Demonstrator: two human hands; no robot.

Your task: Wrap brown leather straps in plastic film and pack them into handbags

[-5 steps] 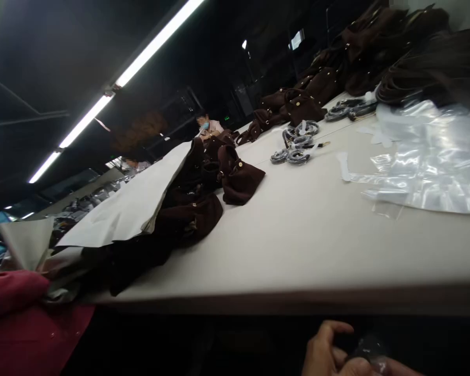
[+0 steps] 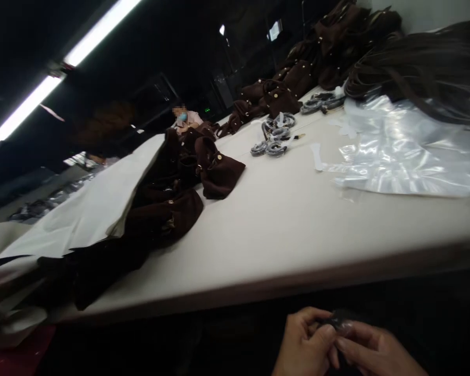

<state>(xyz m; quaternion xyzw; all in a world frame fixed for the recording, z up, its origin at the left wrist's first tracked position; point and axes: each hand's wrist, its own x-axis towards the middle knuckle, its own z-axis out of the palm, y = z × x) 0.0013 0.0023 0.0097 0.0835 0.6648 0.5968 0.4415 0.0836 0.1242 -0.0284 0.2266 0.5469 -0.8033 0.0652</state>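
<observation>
Low at the right, below the table's front edge, my left hand [image 2: 303, 344] and my right hand [image 2: 378, 349] meet with fingers closed. Between their fingertips is a small dark piece in clear plastic [image 2: 342, 325]. It looks like part of a bundled strap, but the fingers and the dark background hide most of it. Several coiled dark straps in clear plastic [image 2: 274, 136] lie farther back on the pale table [image 2: 266, 230].
Dark brown handbags [image 2: 221, 175] line the table's left and far side, some under white sheets [image 2: 90, 201]. Clear plastic bags [image 2: 407, 156] and a heap of dark straps [image 2: 423, 68] lie at right. A masked person [image 2: 188, 119] is at the far end. Red cloth [image 2: 19, 355] shows lower left.
The view has swung right, so the table's things sit farther left. My hands have come higher into view, and my left fingers, spread before, are now closed on the dark piece.
</observation>
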